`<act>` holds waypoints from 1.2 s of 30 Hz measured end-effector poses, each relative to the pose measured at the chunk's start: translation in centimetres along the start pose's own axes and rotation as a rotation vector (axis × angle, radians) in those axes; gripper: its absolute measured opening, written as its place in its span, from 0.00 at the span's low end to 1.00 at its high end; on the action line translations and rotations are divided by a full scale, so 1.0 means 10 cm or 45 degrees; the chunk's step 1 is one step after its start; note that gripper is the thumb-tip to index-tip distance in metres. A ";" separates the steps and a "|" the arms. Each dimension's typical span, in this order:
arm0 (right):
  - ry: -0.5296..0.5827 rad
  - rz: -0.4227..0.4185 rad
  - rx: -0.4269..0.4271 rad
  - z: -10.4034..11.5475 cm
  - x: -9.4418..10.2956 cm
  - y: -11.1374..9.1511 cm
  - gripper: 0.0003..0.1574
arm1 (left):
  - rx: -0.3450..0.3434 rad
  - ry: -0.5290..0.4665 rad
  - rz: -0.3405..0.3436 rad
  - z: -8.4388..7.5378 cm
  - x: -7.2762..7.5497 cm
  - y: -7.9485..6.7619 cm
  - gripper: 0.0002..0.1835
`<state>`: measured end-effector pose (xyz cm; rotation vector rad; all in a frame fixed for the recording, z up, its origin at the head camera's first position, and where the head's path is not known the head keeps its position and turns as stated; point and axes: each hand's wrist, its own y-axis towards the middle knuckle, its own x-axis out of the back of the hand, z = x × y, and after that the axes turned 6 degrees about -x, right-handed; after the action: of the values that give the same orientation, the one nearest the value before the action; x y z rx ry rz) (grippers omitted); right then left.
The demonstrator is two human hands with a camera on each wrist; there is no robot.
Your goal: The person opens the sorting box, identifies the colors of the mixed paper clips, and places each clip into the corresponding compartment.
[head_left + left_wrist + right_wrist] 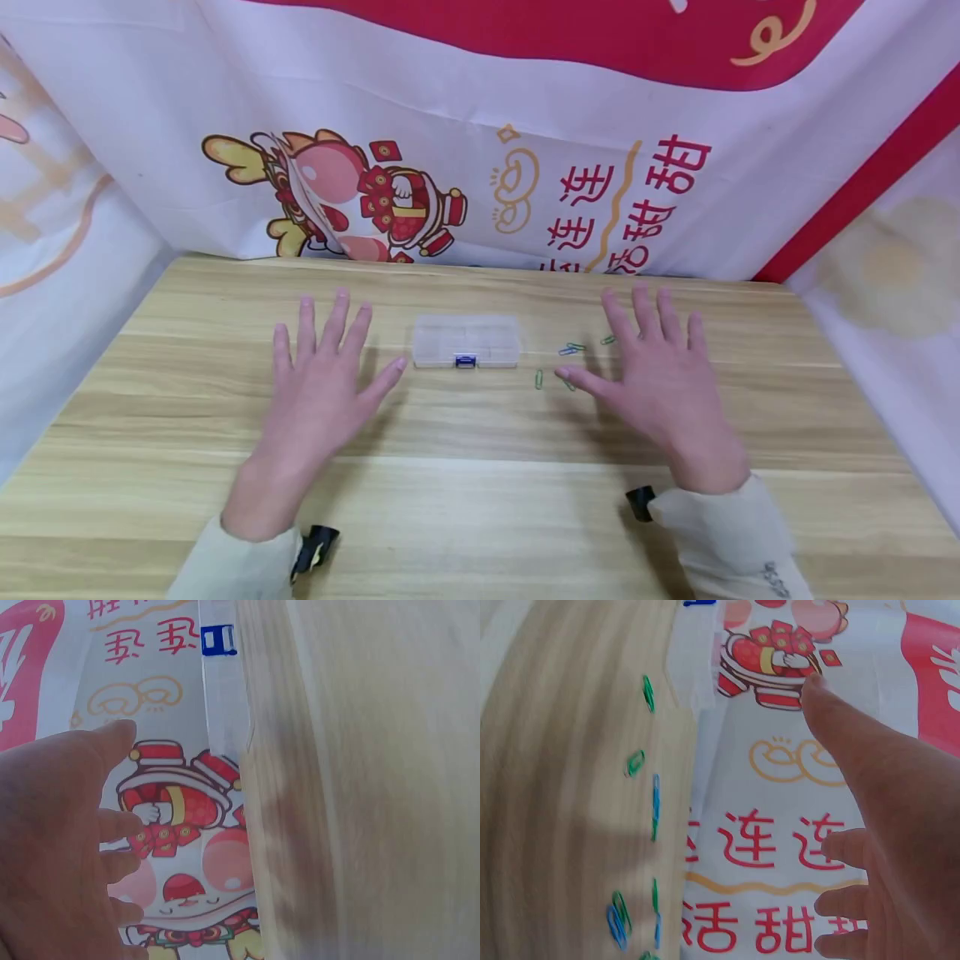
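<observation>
Toward two o'clock in the head view, we read red Chinese characters (587, 183) on the white cloth (480, 92), turned sideways: 连连 in one line, 甜甜 in the next. At six o'clock in the right wrist view we also make out 活. Large white strokes on a red patch (37, 682), at ten o'clock in the left wrist view, and small lettering on the right sleeve (731, 533) we cannot read.
</observation>
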<state>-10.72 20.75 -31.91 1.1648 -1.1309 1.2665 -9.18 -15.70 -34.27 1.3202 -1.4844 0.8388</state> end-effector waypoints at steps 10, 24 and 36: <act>-0.027 0.076 0.138 0.40 -0.23 0.08 0.63 | -0.081 0.034 0.133 -0.23 -0.19 0.13 0.48; 0.167 -0.210 0.427 0.80 -0.54 0.18 0.28 | -0.207 0.010 0.168 -0.48 -0.38 0.27 0.35; 0.224 -0.209 0.398 0.87 -0.55 0.24 0.19 | -0.204 0.010 0.123 -0.52 -0.34 0.32 0.26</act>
<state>-12.86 11.53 -36.64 1.3163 -0.7092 1.4194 -11.32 -9.21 -35.51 1.1333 -1.5855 0.7678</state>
